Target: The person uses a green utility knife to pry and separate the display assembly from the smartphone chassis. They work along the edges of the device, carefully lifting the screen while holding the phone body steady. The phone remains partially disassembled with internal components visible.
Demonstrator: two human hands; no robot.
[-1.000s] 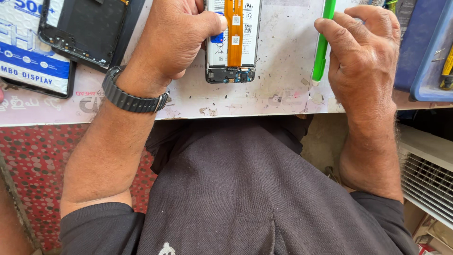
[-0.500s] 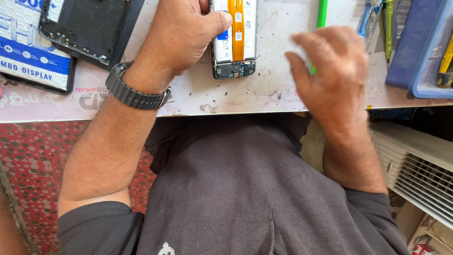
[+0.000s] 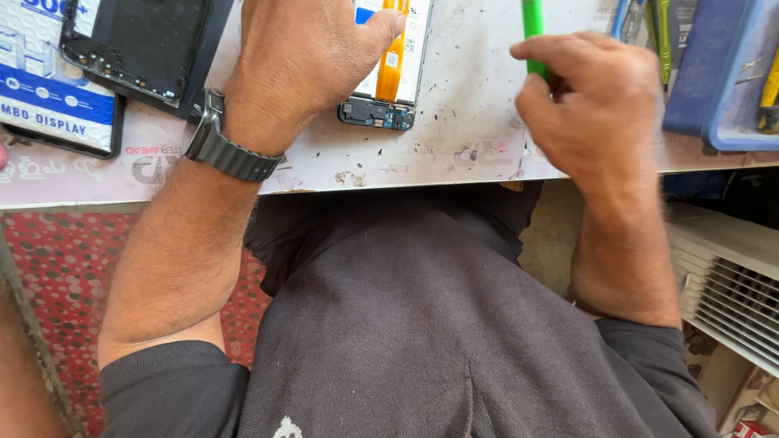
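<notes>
Phone chassis point(image 3: 388, 69), opened, long axis running away from body; left hand point(image 3: 304, 69) presses on it, fingers flat. Right hand point(image 3: 596, 105) well apart, clenched on green tool point(image 3: 532, 32).

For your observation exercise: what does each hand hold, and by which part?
The right hand grips the green tool by its lower end. The left hand presses on the opened phone, fingers over its left side.

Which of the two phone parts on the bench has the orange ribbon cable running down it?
The opened phone under the left hand, at the middle of the bench. The black frame farther left shows only dark plastic, no orange strip.
</notes>
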